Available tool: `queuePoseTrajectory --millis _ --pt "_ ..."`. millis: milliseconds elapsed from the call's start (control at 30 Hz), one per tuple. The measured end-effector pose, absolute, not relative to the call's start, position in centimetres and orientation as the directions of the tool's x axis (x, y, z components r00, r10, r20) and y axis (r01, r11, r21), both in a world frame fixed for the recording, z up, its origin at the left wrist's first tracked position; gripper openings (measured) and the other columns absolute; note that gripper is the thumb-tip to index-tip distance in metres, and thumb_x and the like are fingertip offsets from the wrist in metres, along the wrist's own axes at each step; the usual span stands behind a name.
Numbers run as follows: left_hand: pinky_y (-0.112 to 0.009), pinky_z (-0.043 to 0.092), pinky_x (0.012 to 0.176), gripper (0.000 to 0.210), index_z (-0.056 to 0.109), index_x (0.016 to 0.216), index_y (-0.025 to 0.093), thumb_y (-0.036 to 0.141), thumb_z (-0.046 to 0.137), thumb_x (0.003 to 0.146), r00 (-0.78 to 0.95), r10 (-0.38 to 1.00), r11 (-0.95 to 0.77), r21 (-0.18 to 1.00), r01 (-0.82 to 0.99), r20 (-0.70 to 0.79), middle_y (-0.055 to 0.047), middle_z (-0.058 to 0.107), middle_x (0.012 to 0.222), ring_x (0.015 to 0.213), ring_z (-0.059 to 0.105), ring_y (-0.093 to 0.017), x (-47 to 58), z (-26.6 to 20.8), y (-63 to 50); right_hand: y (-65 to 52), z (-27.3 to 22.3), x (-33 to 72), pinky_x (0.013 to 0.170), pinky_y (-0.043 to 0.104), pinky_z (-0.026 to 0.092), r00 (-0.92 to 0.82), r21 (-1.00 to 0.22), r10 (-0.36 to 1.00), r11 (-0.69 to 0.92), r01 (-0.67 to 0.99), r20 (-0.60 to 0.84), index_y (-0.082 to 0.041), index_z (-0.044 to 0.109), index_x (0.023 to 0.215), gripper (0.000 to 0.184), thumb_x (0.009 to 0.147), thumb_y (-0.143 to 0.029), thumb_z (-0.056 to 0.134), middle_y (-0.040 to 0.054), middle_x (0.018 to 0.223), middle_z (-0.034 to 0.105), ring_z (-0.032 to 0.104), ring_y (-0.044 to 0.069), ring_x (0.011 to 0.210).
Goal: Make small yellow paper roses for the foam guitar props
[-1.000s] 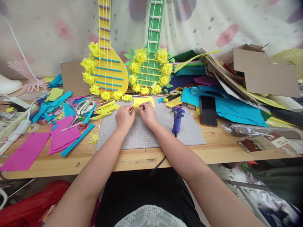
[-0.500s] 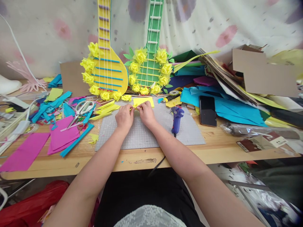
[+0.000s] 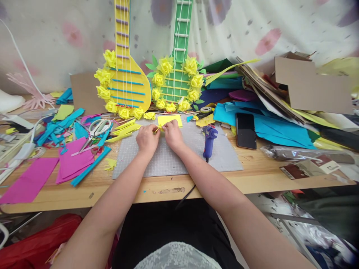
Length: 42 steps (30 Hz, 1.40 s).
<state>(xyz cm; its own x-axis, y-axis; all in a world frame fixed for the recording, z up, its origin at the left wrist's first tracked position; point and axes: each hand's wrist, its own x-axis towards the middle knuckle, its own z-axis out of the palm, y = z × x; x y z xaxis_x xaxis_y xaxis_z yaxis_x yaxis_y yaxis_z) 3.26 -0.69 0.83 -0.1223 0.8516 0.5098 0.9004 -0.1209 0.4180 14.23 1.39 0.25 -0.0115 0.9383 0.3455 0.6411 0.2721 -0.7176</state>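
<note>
My left hand [image 3: 148, 139] and my right hand [image 3: 173, 135] meet over the grey cutting mat [image 3: 168, 164]. Both are closed, pinching a small piece of yellow paper [image 3: 159, 127] between the fingertips; most of it is hidden by the fingers. Just beyond them lies a flat stack of yellow paper [image 3: 169, 120]. Folded yellow strips [image 3: 125, 130] rest to the left of my left hand, with a finished yellow paper flower [image 3: 149, 116] behind it. On the mat to the right stands a blue hot glue gun [image 3: 209, 142].
A yellow paper guitar [image 3: 131, 84] and a green one [image 3: 179, 80], edged with yellow flowers, lean at the back. Scissors [image 3: 98, 129] and pink sheets [image 3: 74, 158] lie left. A phone [image 3: 246, 130], blue paper [image 3: 280, 127] and cardboard [image 3: 308, 82] are on the right.
My left hand has turned slightly, and the fingertips of both hands have shifted a little around the yellow paper. Everything on the table stays in place.
</note>
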Motion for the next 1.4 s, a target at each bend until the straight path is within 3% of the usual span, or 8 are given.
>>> queuePoseTrajectory --millis 333,800,1400 --pt "-0.030 0.038 0.066 0.010 0.058 0.078 0.022 0.031 0.057 0.073 -0.194 0.833 -0.099 0.483 0.870 0.519 -0.003 0.062 0.079 0.083 0.054 -0.020 3.4 1.1 -1.0 1.0 0.9 14.0 0.079 0.030 0.042 -0.043 -0.687 0.949 0.257 0.680 0.313 -0.011 0.058 0.089 0.021 0.085 -0.020 0.039 0.0116 0.098 0.047 0.049 0.017 0.084" --pt "-0.030 0.039 0.070 0.005 0.050 0.077 0.022 0.023 0.055 0.074 -0.145 0.820 -0.160 0.464 0.871 0.554 -0.004 0.059 0.079 0.086 0.053 -0.020 3.4 1.2 -0.8 0.6 1.4 13.8 0.069 0.027 0.039 -0.107 -0.580 0.944 0.278 0.765 0.312 -0.014 0.053 0.091 0.023 0.088 -0.022 0.032 0.0088 0.096 0.047 0.046 0.015 0.078" --pt "-0.031 0.040 0.078 0.033 0.047 0.103 0.020 0.027 0.058 0.072 -0.201 0.791 -0.191 0.546 0.816 0.578 -0.003 0.065 0.084 0.093 0.055 -0.020 3.4 1.2 -1.3 0.2 1.7 14.1 0.060 0.027 0.034 -0.173 -0.429 0.885 0.370 0.824 0.432 -0.017 0.049 0.086 0.017 0.088 -0.028 0.037 0.0087 0.094 0.051 0.047 0.018 0.080"
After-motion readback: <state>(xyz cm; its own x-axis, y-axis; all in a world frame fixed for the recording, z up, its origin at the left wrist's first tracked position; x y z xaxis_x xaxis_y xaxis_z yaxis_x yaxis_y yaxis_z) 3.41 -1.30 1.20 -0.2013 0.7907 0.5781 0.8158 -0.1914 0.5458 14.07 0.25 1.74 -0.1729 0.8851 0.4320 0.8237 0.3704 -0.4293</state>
